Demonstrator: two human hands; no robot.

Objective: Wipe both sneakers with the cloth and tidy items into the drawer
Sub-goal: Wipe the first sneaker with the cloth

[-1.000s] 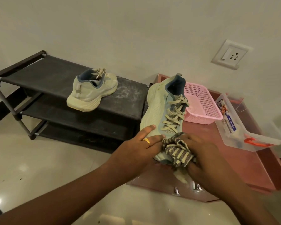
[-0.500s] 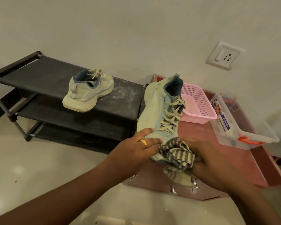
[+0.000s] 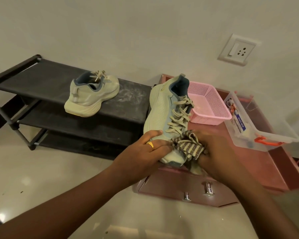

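Over on the left, the dark shoe rack [image 3: 41, 78] stands against the wall, and the rack sneaker [image 3: 91, 95] sits on its top shelf, heel toward us, beside a dusty white smear. Coming across, the left hand [image 3: 145, 152], gold ring [image 3: 150, 144] showing, is clamped over the toe end of the held sneaker [image 3: 164, 109], fingers wrapped across the upper. That shoe lies at the left edge of the reddish surface [image 3: 248, 163], toe toward us, heel by the wall, laces up.

Right against the toe is the striped cloth [image 3: 188, 145], bunched up and pressed onto the shoe. The right hand [image 3: 219, 156] has it gripped, fingers curled into the fabric, a little blurred.

Below the hands, the drawer front [image 3: 162, 187] shows two chrome knobs [image 3: 207, 188]. Whether the raised-edge surface behind it is the drawer's inside or a top, I can't tell.

Further right, the pink basket [image 3: 207, 104] stands just beside the shoe's heel, then the clear box [image 3: 259, 131] with its orange clip. Up on the wall, a white socket [image 3: 238, 50].
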